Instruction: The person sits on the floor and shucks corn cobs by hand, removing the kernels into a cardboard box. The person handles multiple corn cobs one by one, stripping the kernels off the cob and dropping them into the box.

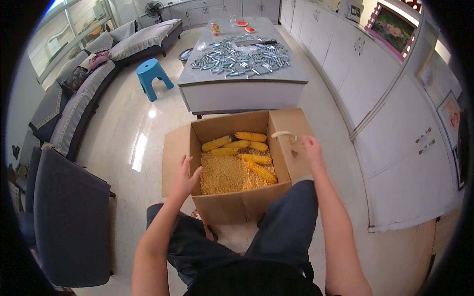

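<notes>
An open cardboard box (222, 209) stands on the floor between my knees, with loose yellow corn kernels (222, 175) over its bottom. Several ears of corn (254, 159) lie on the kernels, mostly along the far and right sides. At the box's left wall, my left hand (186, 176) is open with fingers apart, holding nothing. Over the right flap, my right hand (312, 150) has curled fingers. A pale, curved, blurred piece (284, 134) hangs just left of its fingertips; whether the fingers touch it I cannot tell.
Beyond the box, a grey-topped table (197, 89) carries many small shiny packets (242, 56), a jar (215, 28) and watermelon slices (242, 23). A blue stool (154, 76) stands left of it. Grey sofas (74, 106) line the left, white cabinets (355, 74) the right.
</notes>
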Available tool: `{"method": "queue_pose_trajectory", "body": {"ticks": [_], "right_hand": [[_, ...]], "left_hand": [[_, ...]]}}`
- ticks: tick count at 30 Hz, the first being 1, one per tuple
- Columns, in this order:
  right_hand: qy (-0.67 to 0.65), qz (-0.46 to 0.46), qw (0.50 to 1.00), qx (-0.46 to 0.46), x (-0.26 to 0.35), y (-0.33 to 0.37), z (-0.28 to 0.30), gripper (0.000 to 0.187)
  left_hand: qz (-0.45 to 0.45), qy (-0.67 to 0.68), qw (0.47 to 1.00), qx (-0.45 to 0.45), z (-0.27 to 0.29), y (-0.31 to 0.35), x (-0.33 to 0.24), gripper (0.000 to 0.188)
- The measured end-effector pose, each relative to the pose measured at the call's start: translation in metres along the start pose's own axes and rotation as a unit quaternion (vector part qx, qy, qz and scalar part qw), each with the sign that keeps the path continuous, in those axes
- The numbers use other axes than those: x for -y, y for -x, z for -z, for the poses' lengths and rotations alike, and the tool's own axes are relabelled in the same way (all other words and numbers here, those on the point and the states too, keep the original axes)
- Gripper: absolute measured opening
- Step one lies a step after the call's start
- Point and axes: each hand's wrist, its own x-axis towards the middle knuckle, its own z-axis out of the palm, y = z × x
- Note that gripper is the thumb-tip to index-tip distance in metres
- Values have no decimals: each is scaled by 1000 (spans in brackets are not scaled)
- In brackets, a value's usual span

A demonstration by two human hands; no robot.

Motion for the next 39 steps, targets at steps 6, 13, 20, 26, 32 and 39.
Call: {"method": "queue_pose_trajectory", "body": {"ticks": [6, 13, 20, 26, 32, 39], "right_hand": [[206, 205, 935, 204, 34, 36, -123, 33], [383, 97, 852, 345, -19, 44, -195, 78], [382, 66, 836, 388, -34, 13, -229, 78], [328, -5, 857, 397, -54, 21, -248, 73], [329, -22, 857, 396, -9, 37, -217, 72], [359, 47, 847, 389, 161, -50, -228, 72]], "left_hand": [[-10, -122, 992, 14, -12, -22, 20, 77], [26, -194, 972, 127, -55, -57, 39, 96], [88, -159, 970, 163, -79, -110, 73, 94], [107, -183, 950, 230, -105, -108, 98, 90], [101, -183, 945, 253, -29, -136, 46, 89], [93, -212, 957, 173, 117, -211, -38, 90]]}}
